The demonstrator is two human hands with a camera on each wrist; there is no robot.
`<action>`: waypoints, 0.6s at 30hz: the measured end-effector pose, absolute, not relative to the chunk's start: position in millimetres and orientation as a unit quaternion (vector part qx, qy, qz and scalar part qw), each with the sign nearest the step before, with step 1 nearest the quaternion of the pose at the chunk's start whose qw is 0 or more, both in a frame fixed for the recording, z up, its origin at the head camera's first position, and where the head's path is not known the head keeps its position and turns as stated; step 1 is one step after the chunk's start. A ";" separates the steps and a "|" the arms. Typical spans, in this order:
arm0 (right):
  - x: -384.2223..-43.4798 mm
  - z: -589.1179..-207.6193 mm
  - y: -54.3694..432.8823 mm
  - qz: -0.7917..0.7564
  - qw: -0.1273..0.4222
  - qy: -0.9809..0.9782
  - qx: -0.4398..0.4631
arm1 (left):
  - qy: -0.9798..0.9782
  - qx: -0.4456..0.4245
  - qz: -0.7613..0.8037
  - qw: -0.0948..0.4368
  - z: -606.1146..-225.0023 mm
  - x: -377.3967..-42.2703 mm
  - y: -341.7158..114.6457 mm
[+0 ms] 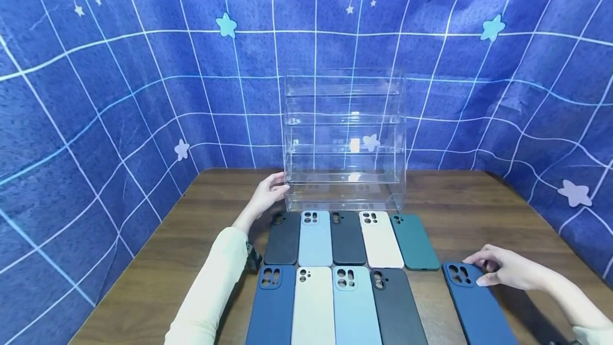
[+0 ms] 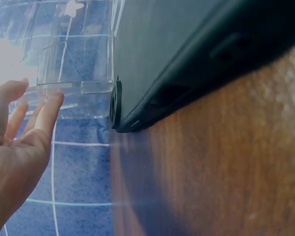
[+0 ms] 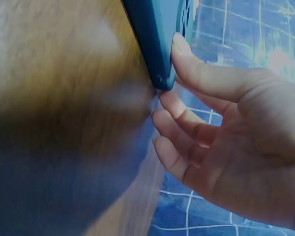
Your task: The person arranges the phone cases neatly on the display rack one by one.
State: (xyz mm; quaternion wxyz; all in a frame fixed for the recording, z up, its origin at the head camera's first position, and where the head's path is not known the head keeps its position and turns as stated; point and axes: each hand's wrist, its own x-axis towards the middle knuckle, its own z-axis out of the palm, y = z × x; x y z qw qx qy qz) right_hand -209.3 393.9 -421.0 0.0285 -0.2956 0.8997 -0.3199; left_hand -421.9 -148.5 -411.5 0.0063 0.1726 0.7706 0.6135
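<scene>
My left hand (image 1: pixel 269 194) is at the lower left side of a clear acrylic display rack (image 1: pixel 345 178). In the left wrist view its loosely bent fingers touch the see-through plastic (image 2: pixel 96 87). My right hand (image 1: pixel 512 268) pinches a dark blue phone case (image 1: pixel 483 307) by its top right corner, near the camera cutouts. The right wrist view shows the thumb on the case's (image 3: pixel 160 39) face and a fingertip at its corner. Left of it lie a black case (image 1: pixel 397 302), a light blue case (image 1: pixel 355 307), a cream case (image 1: pixel 313 307) and another dark blue case (image 1: pixel 271 307).
A back row in front of the rack holds a green case (image 1: pixel 415 242), a white case (image 1: pixel 383 241), black cases (image 1: pixel 348 241) and a light blue case (image 1: pixel 315 241). A blue patterned cloth (image 1: pixel 143 95) hangs behind the wooden table (image 1: pixel 191 260).
</scene>
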 end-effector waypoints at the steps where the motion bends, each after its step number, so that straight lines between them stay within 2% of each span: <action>1: -209.3 -420.8 395.1 -0.314 0.026 0.904 -0.287 | 0.772 0.174 0.611 0.004 -411.3 -421.9 -148.3; 11: -216.2 -422.4 398.3 -0.265 -0.004 0.936 -0.232 | 0.813 0.186 0.550 -0.043 -408.1 -421.0 -148.6; 18: -218.1 -423.2 398.2 -0.257 -0.006 0.946 -0.198 | 0.815 0.190 0.545 -0.047 -410.3 -423.5 -152.8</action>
